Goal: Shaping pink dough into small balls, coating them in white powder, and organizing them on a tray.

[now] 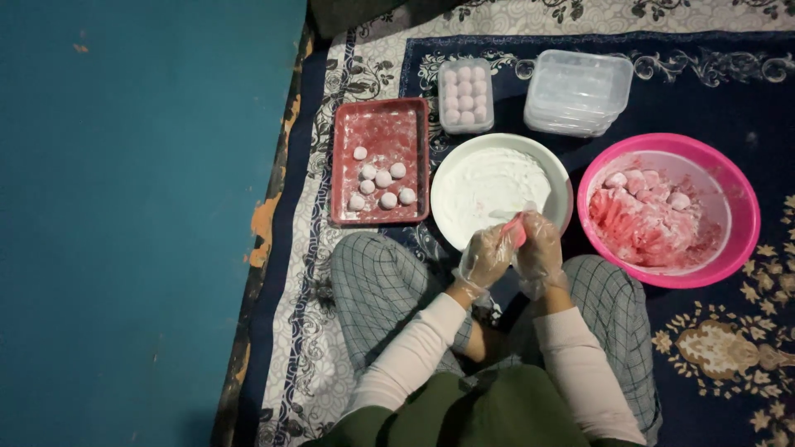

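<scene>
Both hands wore thin crinkly plastic gloves. Left hand (484, 258) & right hand (538, 252) were pressed together, each grip clamped on a soft pink dough lump (517, 229) at the near rim of the round white bowl (560, 178) w/ powdery flour. Pink bowl (745, 199) w/ sticky dough sat right. Red rect. tray (383, 128) held floury balls (382, 179), on a patterned rug (720, 348).

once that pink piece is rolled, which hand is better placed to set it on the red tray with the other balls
Probably the left hand. Both gloved hands hold the pink piece at the white bowl's near rim, but the red tray lies on the left side, while the right hand sits nearer the pink bowl.
</scene>
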